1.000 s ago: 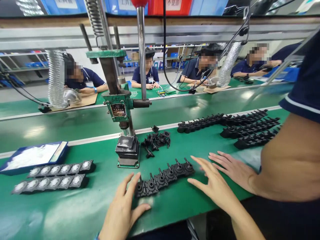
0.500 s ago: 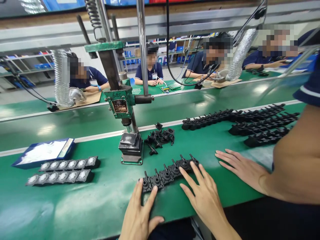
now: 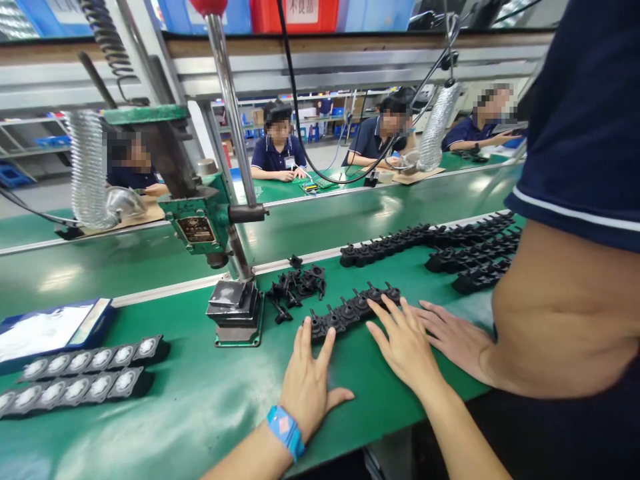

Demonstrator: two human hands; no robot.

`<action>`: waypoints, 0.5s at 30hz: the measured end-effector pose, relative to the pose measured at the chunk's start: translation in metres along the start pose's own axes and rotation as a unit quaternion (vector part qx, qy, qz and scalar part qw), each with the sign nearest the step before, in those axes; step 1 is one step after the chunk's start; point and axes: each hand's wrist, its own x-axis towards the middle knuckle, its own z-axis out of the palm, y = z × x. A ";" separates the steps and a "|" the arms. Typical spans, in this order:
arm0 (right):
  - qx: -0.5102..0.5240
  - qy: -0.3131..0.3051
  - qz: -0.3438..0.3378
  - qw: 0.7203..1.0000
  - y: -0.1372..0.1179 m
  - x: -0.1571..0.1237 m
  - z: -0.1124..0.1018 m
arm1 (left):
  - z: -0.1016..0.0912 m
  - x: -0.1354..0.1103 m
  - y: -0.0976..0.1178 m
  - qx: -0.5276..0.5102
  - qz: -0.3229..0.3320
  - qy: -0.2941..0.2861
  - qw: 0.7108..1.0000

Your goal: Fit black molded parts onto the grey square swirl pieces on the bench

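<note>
A row of joined black plastic housings with upright pegs lies on the green mat in front of me. My left hand, with a blue band at its wrist, has its fingertips on the left end of the row. Its fingers are spread and the thumb points out sideways. At the row's right end rest the fingertips of my right hand, fingers apart. Close beside it, a co-worker's hand lies flat on the mat. Loose black parts are heaped behind the row.
A green hand press stands over a metal block to the left. Two rows of housings with white inserts lie near a blue tray. More black rows stand back right. The co-worker's arm fills the right side.
Both my hands and the black row have moved right and back, away from the press and closer to the co-worker's hand. The view has also shifted. The press ram's lower end now shows above the block.
</note>
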 end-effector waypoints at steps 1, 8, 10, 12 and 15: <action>0.002 -0.001 0.012 1.000 0.011 0.008 0.003 | 0.007 0.013 0.005 -0.011 0.003 -0.008 1.000; 0.003 0.012 0.100 0.995 0.082 0.065 0.014 | 0.038 0.096 0.036 -0.069 0.026 -0.078 0.994; 0.005 0.014 0.114 0.993 0.096 0.078 0.014 | 0.041 0.117 0.042 -0.078 0.022 -0.099 0.992; 0.003 0.019 0.128 0.992 0.106 0.088 0.012 | 0.043 0.136 0.046 -0.091 0.019 -0.120 0.988; -0.006 0.048 0.152 0.987 0.107 0.097 0.006 | 0.045 0.154 0.048 -0.121 0.041 -0.142 0.982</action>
